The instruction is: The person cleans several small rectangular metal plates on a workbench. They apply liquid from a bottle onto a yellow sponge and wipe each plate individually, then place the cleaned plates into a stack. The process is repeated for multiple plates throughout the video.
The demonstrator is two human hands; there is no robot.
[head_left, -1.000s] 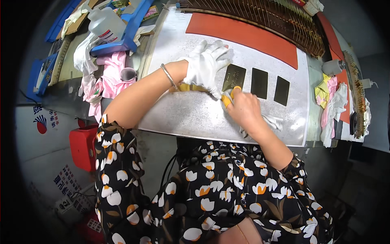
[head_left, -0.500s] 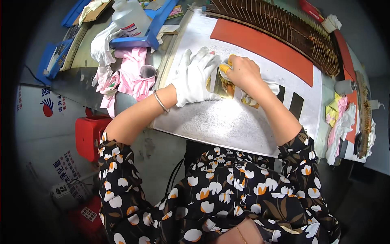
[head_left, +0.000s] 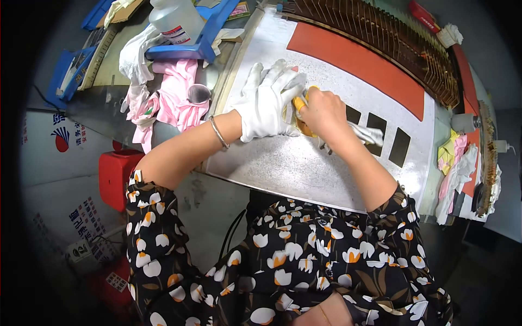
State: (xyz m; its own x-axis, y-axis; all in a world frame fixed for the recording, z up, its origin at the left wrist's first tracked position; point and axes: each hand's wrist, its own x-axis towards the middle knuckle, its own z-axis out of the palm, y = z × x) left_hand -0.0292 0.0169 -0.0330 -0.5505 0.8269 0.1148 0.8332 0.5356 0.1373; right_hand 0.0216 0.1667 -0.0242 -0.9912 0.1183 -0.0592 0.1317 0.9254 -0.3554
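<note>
My left hand [head_left: 267, 103], in a white glove, lies with its fingers stretched out on a white work sheet [head_left: 272, 168]. Under its edge shows a sliver of a shiny gold-toned piece, mostly hidden by both hands. Close beside it, my right hand [head_left: 324, 111] is bare except for yellow finger covers [head_left: 299, 103] and is closed on a whitish cloth [head_left: 368, 133] whose end trails out to the right. Just right of that hand, several dark rectangular plates [head_left: 399, 146] lie in a row, one partly under the cloth.
An orange-red strip [head_left: 353, 68] lies beyond my hands, before a rack of upright slats [head_left: 380, 46]. At the left are pink cloths [head_left: 179, 103], a blue tray [head_left: 182, 52] and a clear bottle [head_left: 176, 24]. More rags [head_left: 454, 163] lie at right; a red stool [head_left: 117, 179] stands below left.
My right hand has shifted slightly downward and left, and the cloth's tail swings out further right. More of the dark plates shows, and less of the gold-toned piece. My left hand's fingers have shifted slightly.
</note>
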